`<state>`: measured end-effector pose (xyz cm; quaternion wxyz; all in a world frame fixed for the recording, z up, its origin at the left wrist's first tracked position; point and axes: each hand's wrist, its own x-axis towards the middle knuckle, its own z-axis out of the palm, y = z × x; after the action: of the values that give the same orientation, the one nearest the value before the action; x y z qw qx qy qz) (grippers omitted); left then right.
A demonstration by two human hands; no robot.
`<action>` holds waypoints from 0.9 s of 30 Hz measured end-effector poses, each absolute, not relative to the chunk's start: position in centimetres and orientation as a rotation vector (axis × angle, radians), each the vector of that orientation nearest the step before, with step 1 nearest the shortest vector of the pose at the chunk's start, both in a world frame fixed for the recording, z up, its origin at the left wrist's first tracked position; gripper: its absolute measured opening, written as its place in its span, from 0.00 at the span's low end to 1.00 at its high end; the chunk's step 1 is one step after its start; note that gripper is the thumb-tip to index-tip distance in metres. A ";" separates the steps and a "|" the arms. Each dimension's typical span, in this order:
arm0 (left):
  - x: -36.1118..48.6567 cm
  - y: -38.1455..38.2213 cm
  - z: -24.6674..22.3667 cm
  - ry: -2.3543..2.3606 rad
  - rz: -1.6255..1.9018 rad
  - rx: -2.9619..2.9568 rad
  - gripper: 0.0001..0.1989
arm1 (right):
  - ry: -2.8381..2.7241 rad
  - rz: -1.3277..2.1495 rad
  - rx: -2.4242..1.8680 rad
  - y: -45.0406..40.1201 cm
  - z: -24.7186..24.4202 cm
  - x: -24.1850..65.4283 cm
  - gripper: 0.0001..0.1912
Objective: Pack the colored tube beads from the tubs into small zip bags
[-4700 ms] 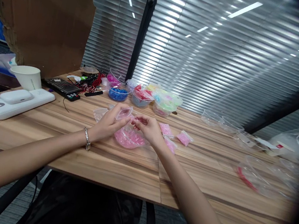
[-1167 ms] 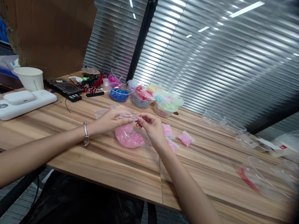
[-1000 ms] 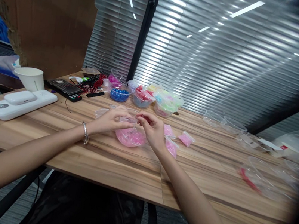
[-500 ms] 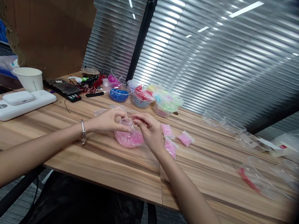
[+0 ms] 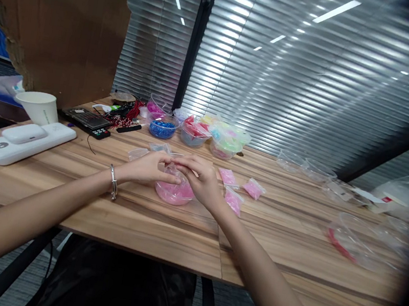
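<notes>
A clear round bowl (image 5: 172,198) with pink contents stands in front of me on the wooden table. Over it, my left hand (image 5: 151,168) is closed on a small clear plastic bag (image 5: 173,170), thumb stretched along its near side. My right hand (image 5: 199,175) pinches the top of the same bag from the other side, its fingertips close to those of the left. The bag's upper edge is partly hidden by the fingers. Several small bags of pink pieces (image 5: 234,200) lie just right of the bowl, and clear bags (image 5: 159,147) lie behind my left hand.
Behind are bowls with blue pieces (image 5: 162,128), red packets (image 5: 195,130) and pastel packets (image 5: 228,141). A paper cup (image 5: 40,109), a white power bank (image 5: 27,143) and a remote (image 5: 99,134) are at left. Clear plastic bowls (image 5: 354,239) lie at right.
My fingertips have drawn closer together over the bowl, and the right hand has shifted slightly left. The bag sits a little lower between them. The surrounding things stay in place.
</notes>
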<state>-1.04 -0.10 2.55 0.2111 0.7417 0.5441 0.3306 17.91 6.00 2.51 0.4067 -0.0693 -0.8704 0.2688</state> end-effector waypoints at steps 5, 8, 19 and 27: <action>-1.1 0.0 2.4 1.519 0.903 2.054 0.25 | -2.236 0.642 -0.170 6.2 2.4 17.8 0.14; -1.0 0.0 2.3 1.517 0.920 2.051 0.24 | -2.253 0.654 -0.139 6.2 2.4 17.8 0.16; -1.2 0.4 1.6 1.459 1.012 2.002 0.23 | -2.272 0.676 -0.137 5.9 2.7 17.9 0.17; -1.1 0.4 2.0 1.379 1.005 2.058 0.19 | -2.241 0.644 -0.178 5.6 2.8 17.9 0.12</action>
<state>-1.05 0.35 2.00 0.2322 0.7488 0.5017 0.3657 17.95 5.61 2.76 0.3909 -0.0702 -0.8820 0.2537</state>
